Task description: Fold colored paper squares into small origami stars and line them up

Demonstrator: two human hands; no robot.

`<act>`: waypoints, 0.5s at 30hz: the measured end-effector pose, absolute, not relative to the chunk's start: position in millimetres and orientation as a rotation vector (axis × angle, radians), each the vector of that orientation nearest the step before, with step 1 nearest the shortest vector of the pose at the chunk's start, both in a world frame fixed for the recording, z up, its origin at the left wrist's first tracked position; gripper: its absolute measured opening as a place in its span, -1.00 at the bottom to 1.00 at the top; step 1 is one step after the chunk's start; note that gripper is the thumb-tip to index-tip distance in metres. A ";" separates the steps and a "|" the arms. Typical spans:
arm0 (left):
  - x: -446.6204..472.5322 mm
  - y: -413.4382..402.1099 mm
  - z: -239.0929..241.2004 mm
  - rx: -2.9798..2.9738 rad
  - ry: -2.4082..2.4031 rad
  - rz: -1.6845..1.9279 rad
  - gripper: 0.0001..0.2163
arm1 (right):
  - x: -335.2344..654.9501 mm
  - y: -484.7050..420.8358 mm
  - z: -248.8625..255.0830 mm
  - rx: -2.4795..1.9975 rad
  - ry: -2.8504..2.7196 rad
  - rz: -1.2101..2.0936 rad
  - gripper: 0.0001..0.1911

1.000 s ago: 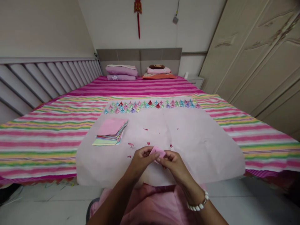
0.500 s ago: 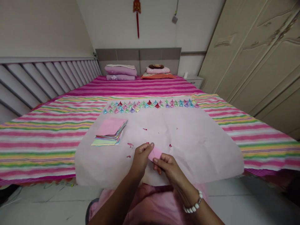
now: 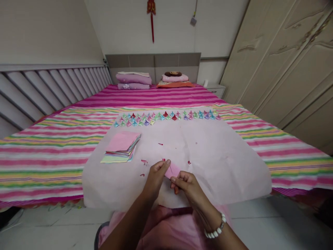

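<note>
A small folded piece of pink paper (image 3: 172, 170) is held between both hands, over the near part of a pale sheet (image 3: 218, 149). My left hand (image 3: 157, 175) pinches its upper left edge between thumb and fingers. At its lower right, my right hand (image 3: 186, 184) grips the paper, thumb on top and fingers curled beneath. A crease runs across the paper's face. To the left lies a stack of coloured square papers (image 3: 123, 141), pink on top. Rows of small folded paper pieces (image 3: 165, 114) in several colours line the sheet's far edge.
Small red scraps (image 3: 144, 161) lie scattered on the sheet. Under it is a bed with a striped cover (image 3: 47, 152). Folded bedding (image 3: 134, 80) sits by the headboard (image 3: 179, 60). A slatted rail (image 3: 52, 83) runs along the left, a wardrobe (image 3: 281, 62) along the right.
Both hands stay in nearly the same place. The pink paper has tilted slightly between the fingers, and its crease shows a little more plainly.
</note>
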State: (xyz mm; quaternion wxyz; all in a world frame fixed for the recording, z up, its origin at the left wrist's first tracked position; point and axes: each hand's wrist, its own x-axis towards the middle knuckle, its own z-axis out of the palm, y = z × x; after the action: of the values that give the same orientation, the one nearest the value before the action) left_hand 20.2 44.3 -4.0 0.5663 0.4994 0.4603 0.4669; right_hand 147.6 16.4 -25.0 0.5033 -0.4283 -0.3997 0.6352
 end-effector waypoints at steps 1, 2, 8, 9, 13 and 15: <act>18.4 44.6 -3.1 1.206 1.064 1.087 -0.67 | 148.0 17.0 -25.8 -1.040 -0.955 1.525 -0.64; 16.7 45.1 -3.0 1.237 1.049 1.083 -0.70 | 148.3 17.5 -26.3 -1.042 -0.948 1.520 -0.64; 15.4 48.1 -9.8 1.173 1.045 1.120 -0.74 | 147.7 16.6 -23.7 -0.999 -1.018 1.556 -0.67; 16.4 48.0 -10.2 1.155 1.036 1.123 -0.74 | 147.8 16.3 -22.9 -0.998 -1.023 1.553 -0.68; 19.3 46.9 -7.1 1.131 0.995 1.125 -0.75 | 151.1 16.5 -21.1 -0.990 -1.059 1.540 -0.69; 18.8 46.7 -4.6 1.132 1.013 1.122 -0.75 | 154.4 17.7 -21.3 -0.974 -1.099 1.566 -0.73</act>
State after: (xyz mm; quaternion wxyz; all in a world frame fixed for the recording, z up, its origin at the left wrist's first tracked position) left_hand 18.8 46.7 -4.6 0.5861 0.4857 0.4344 0.4814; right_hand 154.4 17.7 -21.3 0.4771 -0.3986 -0.4500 0.6411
